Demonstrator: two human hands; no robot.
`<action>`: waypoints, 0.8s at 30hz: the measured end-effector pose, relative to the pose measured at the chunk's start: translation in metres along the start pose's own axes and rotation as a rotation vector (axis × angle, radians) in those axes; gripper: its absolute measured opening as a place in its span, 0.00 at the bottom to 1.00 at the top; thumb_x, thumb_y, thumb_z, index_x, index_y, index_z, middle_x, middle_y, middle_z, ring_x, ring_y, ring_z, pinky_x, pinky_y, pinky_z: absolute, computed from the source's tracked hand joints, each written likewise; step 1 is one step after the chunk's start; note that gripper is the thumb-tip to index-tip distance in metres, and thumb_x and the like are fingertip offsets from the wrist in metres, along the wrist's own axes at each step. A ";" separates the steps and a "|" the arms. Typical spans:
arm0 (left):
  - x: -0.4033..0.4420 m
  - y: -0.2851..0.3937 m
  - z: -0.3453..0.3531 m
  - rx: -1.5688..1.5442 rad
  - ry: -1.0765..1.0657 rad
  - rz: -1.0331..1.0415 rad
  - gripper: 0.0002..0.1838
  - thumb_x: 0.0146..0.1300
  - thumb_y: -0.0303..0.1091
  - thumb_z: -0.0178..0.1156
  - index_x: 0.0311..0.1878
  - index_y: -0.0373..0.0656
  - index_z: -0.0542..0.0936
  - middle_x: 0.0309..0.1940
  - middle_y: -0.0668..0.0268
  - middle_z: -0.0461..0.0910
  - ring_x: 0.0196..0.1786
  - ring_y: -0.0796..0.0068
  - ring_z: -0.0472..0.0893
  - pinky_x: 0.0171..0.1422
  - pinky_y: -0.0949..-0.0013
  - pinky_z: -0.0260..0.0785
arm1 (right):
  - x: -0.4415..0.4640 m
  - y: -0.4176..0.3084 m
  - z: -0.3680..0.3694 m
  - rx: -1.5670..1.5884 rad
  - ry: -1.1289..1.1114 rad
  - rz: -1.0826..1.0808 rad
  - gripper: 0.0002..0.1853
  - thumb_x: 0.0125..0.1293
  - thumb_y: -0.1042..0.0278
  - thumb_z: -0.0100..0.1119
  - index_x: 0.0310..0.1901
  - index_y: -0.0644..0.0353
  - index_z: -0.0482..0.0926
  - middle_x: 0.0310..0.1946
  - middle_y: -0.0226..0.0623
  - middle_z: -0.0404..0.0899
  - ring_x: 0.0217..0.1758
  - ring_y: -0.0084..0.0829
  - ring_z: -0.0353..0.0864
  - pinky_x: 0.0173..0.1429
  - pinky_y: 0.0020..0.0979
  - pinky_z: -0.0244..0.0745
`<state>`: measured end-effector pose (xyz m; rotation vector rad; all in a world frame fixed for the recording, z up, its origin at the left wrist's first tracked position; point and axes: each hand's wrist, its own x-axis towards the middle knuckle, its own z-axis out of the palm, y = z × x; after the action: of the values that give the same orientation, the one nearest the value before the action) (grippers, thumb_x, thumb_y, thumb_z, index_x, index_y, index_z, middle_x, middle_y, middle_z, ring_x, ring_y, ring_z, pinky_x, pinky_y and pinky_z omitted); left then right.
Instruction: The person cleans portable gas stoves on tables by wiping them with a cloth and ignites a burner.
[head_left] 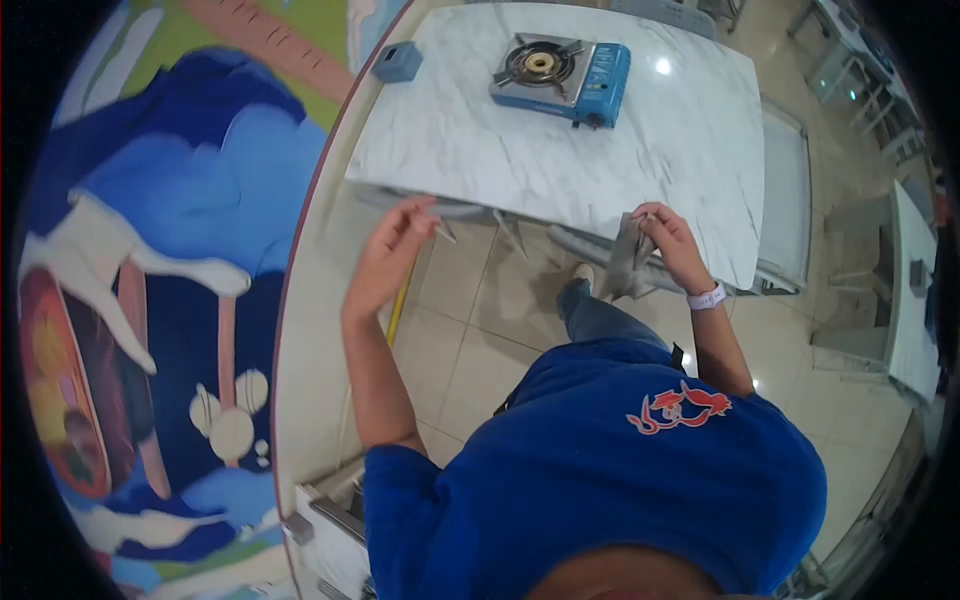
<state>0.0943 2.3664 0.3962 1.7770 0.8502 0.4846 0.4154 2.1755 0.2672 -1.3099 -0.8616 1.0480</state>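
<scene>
My left hand (395,250) is raised in front of the table's near edge, its fingers pinched on a thin, whitish, stick-like piece (445,233) too small to name. On the other side, my right hand (672,245), with a pale band on the wrist, grips the top of a grey cloth (627,258) that hangs below the fingers. Both hands are apart from each other. Beyond them, a blue portable gas stove (603,85) with a round burner stands on the white marble-patterned table (430,130). Neither hand touches the stove.
A blue-grey box (398,62) sits at the table's far left corner. Grey chairs (575,240) are tucked under the near edge. A painted wall (220,190) runs along the left. More tables (915,300) and chairs stand at the right on the tiled floor.
</scene>
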 end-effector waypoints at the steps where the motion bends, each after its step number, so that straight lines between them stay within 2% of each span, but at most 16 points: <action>1: 0.022 -0.022 -0.001 0.030 -0.022 -0.062 0.23 0.71 0.43 0.50 0.61 0.36 0.70 0.45 0.62 0.77 0.50 0.73 0.76 0.59 0.69 0.65 | 0.020 -0.010 -0.004 0.036 0.023 -0.039 0.08 0.68 0.70 0.49 0.44 0.59 0.77 0.33 0.21 0.73 0.34 0.12 0.66 0.39 0.17 0.61; 6: 0.100 -0.119 -0.018 0.051 -0.070 -0.401 0.25 0.71 0.46 0.51 0.63 0.40 0.69 0.47 0.63 0.77 0.51 0.75 0.75 0.59 0.70 0.64 | 0.120 -0.027 -0.037 0.164 0.261 -0.190 0.09 0.65 0.72 0.45 0.42 0.61 0.76 0.36 0.24 0.74 0.37 0.15 0.68 0.42 0.18 0.62; 9: 0.153 -0.146 -0.022 0.018 0.018 -0.443 0.25 0.70 0.47 0.51 0.64 0.41 0.67 0.48 0.63 0.77 0.50 0.74 0.75 0.59 0.70 0.64 | 0.165 -0.024 -0.068 0.206 0.336 -0.264 0.10 0.61 0.74 0.43 0.40 0.62 0.76 0.36 0.28 0.74 0.37 0.17 0.69 0.42 0.19 0.63; 13: 0.239 -0.170 -0.002 -0.140 0.309 -0.455 0.26 0.69 0.45 0.53 0.63 0.40 0.66 0.52 0.60 0.74 0.51 0.71 0.74 0.58 0.67 0.64 | 0.199 -0.013 -0.096 0.312 0.416 -0.298 0.11 0.58 0.74 0.42 0.38 0.65 0.74 0.36 0.32 0.73 0.38 0.21 0.70 0.45 0.23 0.64; 16: 0.297 -0.233 0.027 -0.118 0.416 -0.396 0.27 0.65 0.43 0.56 0.63 0.39 0.66 0.50 0.56 0.75 0.53 0.67 0.74 0.55 0.70 0.64 | 0.207 -0.003 -0.101 0.345 0.580 -0.344 0.11 0.59 0.73 0.41 0.37 0.67 0.74 0.35 0.34 0.73 0.38 0.24 0.71 0.45 0.25 0.66; 18: 0.331 -0.286 0.058 0.207 0.535 -0.344 0.28 0.63 0.43 0.58 0.62 0.39 0.66 0.52 0.53 0.73 0.55 0.62 0.73 0.56 0.63 0.64 | 0.211 0.010 -0.102 0.346 0.737 -0.368 0.11 0.61 0.72 0.41 0.37 0.67 0.74 0.36 0.35 0.73 0.38 0.25 0.71 0.45 0.25 0.67; 22: 0.368 -0.321 0.134 0.785 0.752 -0.258 0.30 0.60 0.45 0.59 0.61 0.40 0.66 0.59 0.48 0.67 0.61 0.50 0.67 0.61 0.45 0.59 | 0.210 0.041 -0.106 0.451 0.871 -0.272 0.13 0.69 0.66 0.43 0.38 0.66 0.74 0.36 0.33 0.73 0.37 0.24 0.71 0.44 0.24 0.67; 24: 0.375 -0.331 0.167 0.791 0.826 -0.300 0.31 0.62 0.47 0.56 0.64 0.41 0.63 0.63 0.46 0.62 0.66 0.48 0.61 0.63 0.39 0.53 | 0.214 0.054 -0.107 0.377 0.961 -0.171 0.14 0.71 0.63 0.45 0.38 0.66 0.75 0.36 0.32 0.74 0.38 0.22 0.71 0.44 0.23 0.68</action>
<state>0.3524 2.6006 0.0004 2.0850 2.0755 0.7626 0.5785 2.3407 0.1881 -1.1883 -0.0331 0.3207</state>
